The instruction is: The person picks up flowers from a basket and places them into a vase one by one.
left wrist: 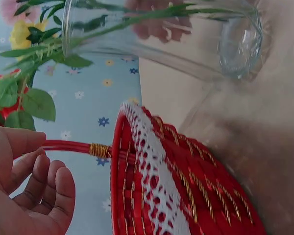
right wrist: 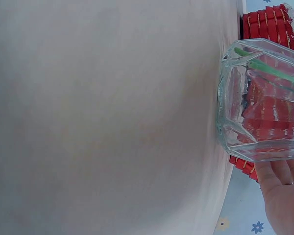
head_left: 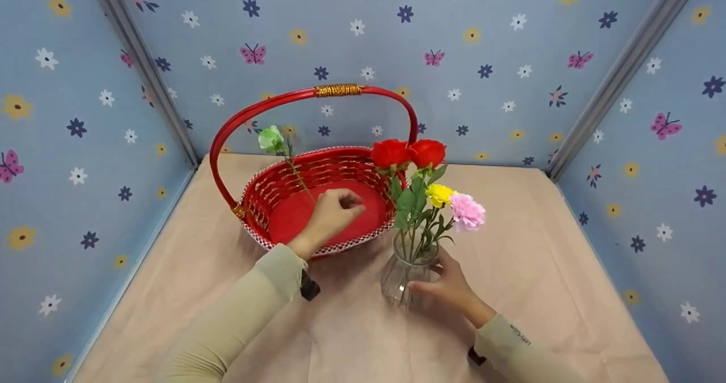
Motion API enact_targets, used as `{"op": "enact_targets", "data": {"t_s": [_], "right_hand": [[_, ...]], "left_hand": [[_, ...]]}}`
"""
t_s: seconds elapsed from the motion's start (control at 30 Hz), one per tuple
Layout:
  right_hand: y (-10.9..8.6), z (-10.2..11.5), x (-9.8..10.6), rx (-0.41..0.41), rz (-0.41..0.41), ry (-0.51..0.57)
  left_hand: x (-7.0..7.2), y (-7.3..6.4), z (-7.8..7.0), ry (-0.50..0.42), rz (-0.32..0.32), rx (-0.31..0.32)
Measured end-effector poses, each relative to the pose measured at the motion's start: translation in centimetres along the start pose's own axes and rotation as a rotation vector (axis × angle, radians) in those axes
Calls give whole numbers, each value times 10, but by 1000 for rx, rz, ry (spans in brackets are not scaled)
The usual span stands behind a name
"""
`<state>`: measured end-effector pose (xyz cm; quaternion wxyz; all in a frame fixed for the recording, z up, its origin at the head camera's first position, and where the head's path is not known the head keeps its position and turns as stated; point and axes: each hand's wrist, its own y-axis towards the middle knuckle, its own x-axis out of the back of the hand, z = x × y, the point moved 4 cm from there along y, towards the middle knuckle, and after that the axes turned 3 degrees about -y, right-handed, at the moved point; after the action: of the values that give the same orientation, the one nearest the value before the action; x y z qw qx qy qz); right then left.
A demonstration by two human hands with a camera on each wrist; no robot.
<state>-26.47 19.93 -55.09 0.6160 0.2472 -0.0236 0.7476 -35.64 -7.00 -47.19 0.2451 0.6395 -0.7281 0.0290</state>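
My right hand [head_left: 454, 289] grips the clear glass vase [head_left: 397, 283] from its right side, thumb in front and fingers behind. Two red roses [head_left: 390, 154], a yellow flower [head_left: 439, 194] and a pink carnation [head_left: 468, 211] stand in it on green stems. Over the red wicker basket [head_left: 272, 218] hovers my left hand [head_left: 332, 213], its fingers loosely curled, thumb close to the forefinger. Nothing shows between those fingertips in the left wrist view. A green flower [head_left: 271, 139] leans at the basket's back left; its lower stem is hidden behind the left hand.
The basket's tall red handle [head_left: 249, 110] arches above it, wrapped in gold at the top. A pale cloth [head_left: 510, 326] covers the table. Blue patterned panels [head_left: 363, 42] enclose the back and both sides.
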Motion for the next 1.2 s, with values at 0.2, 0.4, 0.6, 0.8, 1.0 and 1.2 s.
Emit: {"op": "enact_targets", "data": {"t_s": [0.2,0.4,0.6,0.8,1.0,1.2], "right_hand": [[1,0,0,14,3,1],[1,-1,0,21,9,-7],[0,0,-1,31,14,-16],[-1,-1,-1,60,5,-29],[-1,-1,0,67,-4,-22],[0,0,0,45,-6,-1]], "left_hand": [[13,7,15,7,-18,20],[21,13,27,9,6,35],[26,19,35,19,50,58],[31,26,43,17,84,58],[34,32,56,30,121,66],[37,33,64,25,132,72]]}}
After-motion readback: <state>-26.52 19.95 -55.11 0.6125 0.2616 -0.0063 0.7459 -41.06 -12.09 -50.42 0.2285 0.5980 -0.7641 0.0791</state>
